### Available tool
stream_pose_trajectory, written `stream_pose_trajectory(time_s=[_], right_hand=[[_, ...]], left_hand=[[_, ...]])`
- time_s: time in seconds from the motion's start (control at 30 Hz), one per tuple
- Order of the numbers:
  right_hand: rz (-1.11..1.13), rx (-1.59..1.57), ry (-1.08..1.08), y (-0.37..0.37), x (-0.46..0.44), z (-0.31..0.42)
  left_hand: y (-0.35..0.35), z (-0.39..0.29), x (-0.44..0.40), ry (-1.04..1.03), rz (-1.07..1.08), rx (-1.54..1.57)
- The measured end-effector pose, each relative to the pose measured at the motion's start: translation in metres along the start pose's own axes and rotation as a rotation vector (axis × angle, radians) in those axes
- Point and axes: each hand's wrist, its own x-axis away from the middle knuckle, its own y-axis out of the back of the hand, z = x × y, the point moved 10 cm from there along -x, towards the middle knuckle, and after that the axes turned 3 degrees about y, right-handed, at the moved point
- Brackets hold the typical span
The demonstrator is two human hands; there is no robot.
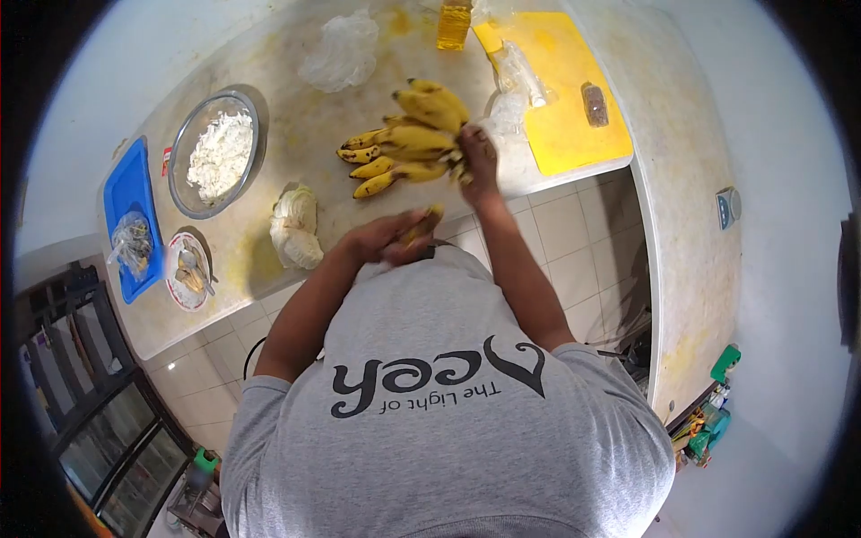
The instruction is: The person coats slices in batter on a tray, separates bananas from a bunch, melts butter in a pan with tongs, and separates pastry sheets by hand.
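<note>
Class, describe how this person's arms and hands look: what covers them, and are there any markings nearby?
The grey T-shirt has short, plain sleeves, leaving the forearms bare. The left hand and right hand wear no gloves; blur leaves rings uncertain. Black lettering across the shirt includes "The Light of".

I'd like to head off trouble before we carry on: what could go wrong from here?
The single banana in the left hand is by the near edge of the table, so it could fall to the floor if it slips. The right hand grips the banana bunch at its stem end, so a banana might tear loose. The cabbage sits near that edge; a bump could roll it off.
</note>
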Motion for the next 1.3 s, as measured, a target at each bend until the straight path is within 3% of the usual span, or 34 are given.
stream_pose_trajectory(time_s=[0.13, 0.17, 0.2, 0.3, 0.4, 0.5, 0.6, 0.77, 0.97, 1.07, 1.1, 1.2, 1.3], right_hand=[[0.001, 0.154, 0.139, 0.041, -0.068, 0.048], [0.012, 0.287, 0.219, 0.042, -0.082, 0.059], [0.007, 0.257, 0.169, 0.046, -0.094, 0.054], [-0.079, 0.629, 0.252, 0.046, -0.104, 0.045], [-0.159, 0.992, 0.41, 0.055, -0.1, 0.009], [-0.212, 0.942, 0.382, 0.068, -0.088, -0.024], [-0.251, 0.914, 0.306, 0.075, -0.077, -0.041], [-0.298, 0.935, 0.147, 0.089, -0.065, -0.045], [-0.077, 1.103, 0.006, 0.084, -0.06, -0.04], [-0.201, 1.236, 0.262, 0.08, -0.03, -0.013], [-0.265, 1.017, 0.194, 0.081, -0.015, -0.011], [-0.303, 1.029, 0.373, 0.068, 0.038, 0.006], [-0.29, 1.057, 0.337, 0.071, 0.082, -0.022]], left_hand=[[-0.026, -0.025, 0.058, 0.019, 0.009, -0.318], [-0.003, -0.034, 0.061, 0.027, -0.187, -0.505], [0.023, -0.049, 0.063, -0.038, -0.426, -0.694], [0.068, -0.084, 0.066, -0.272, -1.056, -1.313], [0.066, -0.089, 0.055, -0.425, -1.219, -1.731], [0.055, -0.095, 0.051, -0.344, -1.31, -1.822], [0.068, -0.091, 0.047, -0.288, -1.3, -1.793], [0.084, -0.083, 0.047, -0.389, -1.388, -1.844], [0.116, -0.097, 0.027, -0.015, -1.203, -1.776], [0.13, -0.107, 0.017, 0.243, -1.076, -1.764], [0.138, -0.107, 0.014, 0.334, -1.033, -1.753], [0.156, -0.11, 0.009, 0.43, -0.981, -1.812], [0.164, -0.116, 0.007, 0.435, -0.923, -1.842]])
